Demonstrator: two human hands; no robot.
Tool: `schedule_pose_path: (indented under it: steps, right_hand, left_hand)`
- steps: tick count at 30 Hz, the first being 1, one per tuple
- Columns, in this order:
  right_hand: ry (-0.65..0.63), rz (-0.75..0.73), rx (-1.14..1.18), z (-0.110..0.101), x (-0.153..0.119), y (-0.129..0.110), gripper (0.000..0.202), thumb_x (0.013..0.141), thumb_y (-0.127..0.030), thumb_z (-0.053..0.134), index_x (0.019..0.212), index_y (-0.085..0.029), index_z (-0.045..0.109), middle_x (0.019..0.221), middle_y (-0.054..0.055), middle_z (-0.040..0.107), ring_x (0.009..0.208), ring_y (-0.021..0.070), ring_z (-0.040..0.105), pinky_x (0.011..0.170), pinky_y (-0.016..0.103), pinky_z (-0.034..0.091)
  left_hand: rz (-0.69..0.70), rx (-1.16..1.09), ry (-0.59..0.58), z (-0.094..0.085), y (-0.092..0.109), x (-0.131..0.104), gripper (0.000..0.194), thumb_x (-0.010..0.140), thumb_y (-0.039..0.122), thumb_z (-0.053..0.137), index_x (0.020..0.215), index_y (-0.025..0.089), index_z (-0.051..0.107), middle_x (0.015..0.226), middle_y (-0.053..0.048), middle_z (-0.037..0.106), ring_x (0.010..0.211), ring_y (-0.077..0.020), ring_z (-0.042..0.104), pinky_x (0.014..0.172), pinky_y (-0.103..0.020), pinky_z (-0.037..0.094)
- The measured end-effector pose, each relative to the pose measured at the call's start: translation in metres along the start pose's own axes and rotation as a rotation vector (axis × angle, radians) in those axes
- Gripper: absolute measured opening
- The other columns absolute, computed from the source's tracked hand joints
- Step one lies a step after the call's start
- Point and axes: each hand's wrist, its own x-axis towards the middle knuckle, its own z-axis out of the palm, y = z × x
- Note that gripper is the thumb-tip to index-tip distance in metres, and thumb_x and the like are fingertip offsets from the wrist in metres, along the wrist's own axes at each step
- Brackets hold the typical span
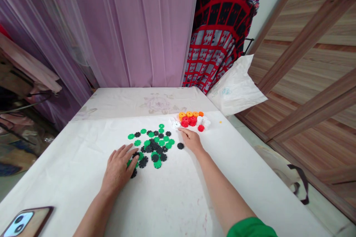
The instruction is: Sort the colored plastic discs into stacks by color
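Loose green notched plastic discs (157,164) and black notched discs (143,162) lie scattered in a flat heap on the white tabletop. My left hand (119,167) rests at the heap's near left edge, fingers spread, some touching discs there. My right hand (191,140) lies on the heap's far right, its fingers drawn together and their tips at a small cluster of white notched discs (176,124). How firmly those fingertips grip the white discs is hard to see. One black disc (180,146) lies apart, just left of my right hand.
Beyond my right hand stand stacked orange discs (189,114), red discs (193,120) and more white discs (205,122). A phone (29,222) lies at the table's near left. A white bag (236,87) stands by the far right corner, near a wooden wardrobe (308,63).
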Motion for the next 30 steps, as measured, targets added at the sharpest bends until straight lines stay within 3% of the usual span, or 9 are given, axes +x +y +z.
schedule_pose_path:
  steps: [3,7,13,19,23,27,30]
  right_hand:
    - [0.083,0.070,0.294,-0.001,-0.014,0.010,0.043,0.087,-0.043,0.047,0.107,-0.020,0.077,0.061,-0.001,0.066,0.058,0.0163,0.061,0.063,0.028,0.051]
    - [0.147,0.117,0.442,-0.004,-0.033,0.011,0.049,0.083,-0.053,0.050,0.102,-0.016,0.076,0.058,-0.001,0.063,0.055,0.0155,0.058,0.060,0.027,0.049]
    - [0.152,0.124,0.348,-0.001,-0.042,0.004,0.039,0.080,-0.048,0.051,0.095,-0.022,0.075,0.074,0.003,0.075,0.072,0.0201,0.070,0.076,0.032,0.054]
    - [0.144,0.108,0.331,0.001,-0.042,0.005,0.035,0.080,-0.046,0.051,0.093,-0.024,0.075,0.075,0.002,0.077,0.075,0.0212,0.072,0.077,0.033,0.056]
    - [0.182,0.095,0.293,0.001,-0.046,0.007,0.034,0.083,-0.045,0.053,0.097,-0.023,0.074,0.089,0.004,0.078,0.078,0.0207,0.071,0.081,0.034,0.056]
    - [0.105,-0.047,0.164,0.000,-0.054,0.005,0.037,0.074,-0.031,0.064,0.109,-0.023,0.072,0.113,0.007,0.075,0.099,0.0224,0.069,0.093,0.038,0.054]
    - [0.042,-0.124,0.036,-0.002,-0.058,0.001,0.048,0.069,-0.021,0.069,0.117,-0.024,0.070,0.116,0.006,0.073,0.111,0.0245,0.065,0.103,0.041,0.049]
  left_hand:
    - [0.003,0.003,0.017,0.002,-0.001,0.000,0.040,0.096,0.045,0.043,0.121,0.031,0.070,0.140,-0.004,0.064,0.134,-0.0299,0.054,0.112,-0.055,0.040]
    - [0.003,0.012,0.036,0.004,-0.002,0.000,0.039,0.096,0.044,0.044,0.121,0.032,0.071,0.139,-0.004,0.065,0.133,-0.0295,0.055,0.112,-0.054,0.040]
    - [0.000,0.005,0.021,0.003,-0.002,0.001,0.039,0.095,0.043,0.043,0.121,0.033,0.070,0.140,-0.004,0.064,0.133,-0.0296,0.055,0.112,-0.055,0.040]
    - [-0.010,-0.001,0.008,0.001,0.000,0.001,0.039,0.095,0.044,0.044,0.122,0.032,0.070,0.140,-0.005,0.064,0.135,-0.0303,0.054,0.112,-0.056,0.040]
    - [-0.009,-0.005,0.008,0.001,0.001,0.001,0.039,0.095,0.044,0.045,0.122,0.032,0.070,0.141,-0.005,0.064,0.134,-0.0301,0.054,0.112,-0.056,0.040]
    - [-0.010,-0.007,0.007,0.001,0.002,0.001,0.039,0.095,0.044,0.045,0.121,0.032,0.071,0.141,-0.004,0.064,0.134,-0.0297,0.054,0.113,-0.055,0.040]
    - [-0.011,-0.010,0.002,0.000,0.002,0.001,0.039,0.095,0.044,0.045,0.122,0.032,0.070,0.141,-0.005,0.063,0.135,-0.0295,0.054,0.113,-0.055,0.039]
